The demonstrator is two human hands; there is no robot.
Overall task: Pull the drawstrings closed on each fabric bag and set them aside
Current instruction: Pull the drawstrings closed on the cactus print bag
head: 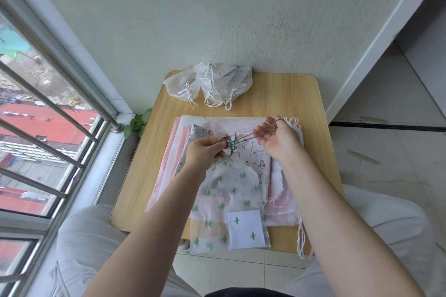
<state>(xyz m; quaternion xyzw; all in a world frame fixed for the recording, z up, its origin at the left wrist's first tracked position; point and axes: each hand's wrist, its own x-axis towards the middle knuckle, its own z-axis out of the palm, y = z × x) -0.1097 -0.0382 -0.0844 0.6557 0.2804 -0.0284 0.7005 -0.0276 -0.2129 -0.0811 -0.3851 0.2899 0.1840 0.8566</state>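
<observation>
Head view: our left hand [204, 152] pinches the gathered neck of the cactus bag [224, 190] mid-table; our right hand [277, 138] pinches its green drawstring [251, 137]. We should pull right steadily, anchoring the neck.

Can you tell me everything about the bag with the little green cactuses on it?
The thin white fabric bag printed with small green cactuses lies flat on a stack of pink and white bags, its bottom hanging over the wooden table's near edge. Its top is gathered. The left hand pinches the bunched neck, and the right hand pulls its dark green drawstring taut. A white cactus-print card sits at its lower corner.
</observation>
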